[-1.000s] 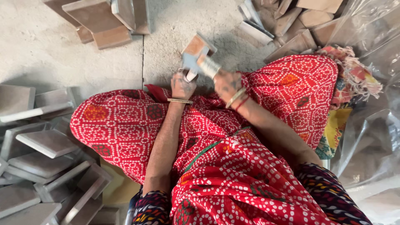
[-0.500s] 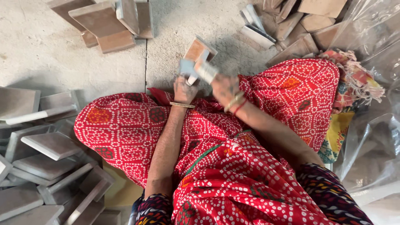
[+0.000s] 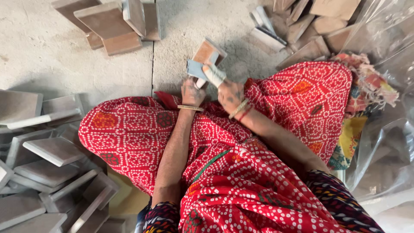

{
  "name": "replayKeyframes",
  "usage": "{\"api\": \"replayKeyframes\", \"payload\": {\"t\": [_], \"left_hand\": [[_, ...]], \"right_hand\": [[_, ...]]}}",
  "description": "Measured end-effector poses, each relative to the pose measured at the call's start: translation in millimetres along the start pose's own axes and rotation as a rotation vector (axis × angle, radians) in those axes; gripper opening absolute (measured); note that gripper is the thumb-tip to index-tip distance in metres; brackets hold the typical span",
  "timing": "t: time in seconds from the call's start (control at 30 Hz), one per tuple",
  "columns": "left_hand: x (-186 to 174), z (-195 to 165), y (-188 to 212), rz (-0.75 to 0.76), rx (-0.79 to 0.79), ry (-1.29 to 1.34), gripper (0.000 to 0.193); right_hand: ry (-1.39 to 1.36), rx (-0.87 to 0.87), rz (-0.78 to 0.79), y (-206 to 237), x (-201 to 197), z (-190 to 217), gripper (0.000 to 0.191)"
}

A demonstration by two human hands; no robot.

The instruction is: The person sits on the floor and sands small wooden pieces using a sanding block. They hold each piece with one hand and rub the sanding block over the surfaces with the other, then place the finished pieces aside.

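While sitting on the concrete floor [image 3: 51, 51] in red patterned cloth, the person is holding a small tan tile [image 3: 208, 52] upright just beyond the knees. The left hand [image 3: 192, 91] is gripping it from below, fingers closed on its near edge. The right hand [image 3: 226, 90], one finger bandaged, is pressing a blue-grey pad [image 3: 196, 69] against the tile's near-left face. The tile's long axis is tilting far-right. Grey tiles [image 3: 47, 151] are lying piled at left, brown tiles [image 3: 108, 26] far off.
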State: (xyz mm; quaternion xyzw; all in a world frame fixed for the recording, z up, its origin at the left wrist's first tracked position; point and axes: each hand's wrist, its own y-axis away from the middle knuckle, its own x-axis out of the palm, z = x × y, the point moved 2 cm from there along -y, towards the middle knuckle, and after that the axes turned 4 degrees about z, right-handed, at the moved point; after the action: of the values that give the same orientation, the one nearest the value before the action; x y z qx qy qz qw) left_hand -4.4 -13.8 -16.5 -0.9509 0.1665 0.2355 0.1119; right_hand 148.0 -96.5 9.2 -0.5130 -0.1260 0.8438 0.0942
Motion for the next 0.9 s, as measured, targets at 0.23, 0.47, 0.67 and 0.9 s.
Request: {"api": "replayKeyframes", "payload": {"t": [0.23,0.47,0.67,0.9], "left_hand": [[1,-3,0,-0.027,-0.097,0.070,0.027],[2,3,4,0.008,-0.031,0.365,0.029],[-10,-17,-4,-0.012,-0.154,0.074,0.041],[-6,-7,1,-0.073,0.081,0.014,0.037]], "right_hand": [[0.170,-0.006,0.214,-2,-6,6,0.022],[0.213,-0.208,0.028,-26,-17,8,0.034],[0.136,0.112,0.154,-41,-23,0,0.047],[0.129,-0.045,0.062,-23,-7,8,0.033]]}}
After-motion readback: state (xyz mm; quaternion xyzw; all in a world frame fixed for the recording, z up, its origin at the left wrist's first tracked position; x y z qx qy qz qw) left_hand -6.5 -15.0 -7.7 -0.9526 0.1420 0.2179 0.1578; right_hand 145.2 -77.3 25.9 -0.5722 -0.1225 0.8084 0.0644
